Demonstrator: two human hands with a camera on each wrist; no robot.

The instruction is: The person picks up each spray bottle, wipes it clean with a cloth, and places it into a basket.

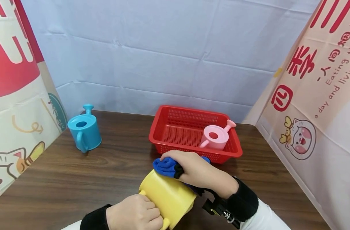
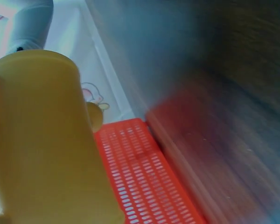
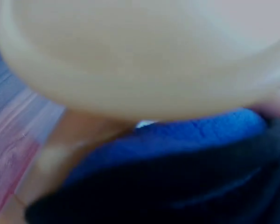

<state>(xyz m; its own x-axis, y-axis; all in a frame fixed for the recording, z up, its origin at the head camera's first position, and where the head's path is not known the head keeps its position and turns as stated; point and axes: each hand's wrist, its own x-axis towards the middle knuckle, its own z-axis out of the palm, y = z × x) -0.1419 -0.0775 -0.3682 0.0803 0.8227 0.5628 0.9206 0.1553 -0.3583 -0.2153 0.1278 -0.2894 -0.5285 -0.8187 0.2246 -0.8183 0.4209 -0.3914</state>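
A yellow watering can is tilted on its side low in the middle of the head view. My left hand grips it by its handle, fingers curled round. At the can's upper end, my right hand holds a blue cloth with black edging against the surface. In the left wrist view the side of the yellow can fills the left part. The right wrist view shows the can's rounded end just above the bunched blue cloth.
Just beyond my hands stands a red perforated basket with a pink watering can in it. A blue watering can stands at the back left of the wooden table. Printed cloth sheets hang on both sides, a plain one behind.
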